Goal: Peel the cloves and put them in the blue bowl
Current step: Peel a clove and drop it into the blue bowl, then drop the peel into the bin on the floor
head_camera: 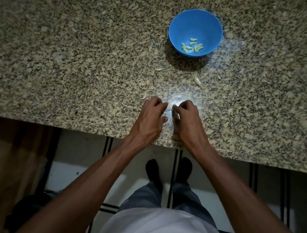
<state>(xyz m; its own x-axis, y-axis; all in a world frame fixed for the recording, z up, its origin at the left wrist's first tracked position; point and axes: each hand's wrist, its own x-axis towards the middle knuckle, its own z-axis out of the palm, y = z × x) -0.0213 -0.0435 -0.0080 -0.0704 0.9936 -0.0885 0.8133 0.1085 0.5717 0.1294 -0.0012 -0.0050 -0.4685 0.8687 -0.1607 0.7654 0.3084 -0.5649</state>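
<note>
single view only: head cam, wide-angle, worn high and looking almost straight down over the granite counter [78,53]. counter spans the whole upper half, its front edge runs across mid-frame; blue bowl [195,33] sits toward the counter's far side, right of centre. both hands, left hand [151,119] and right hand [187,122], just inside the counter's front edge, near the lens. below that edge: own torso, legs, tiled floor. edges bend and blur, no second view to overlap
</note>
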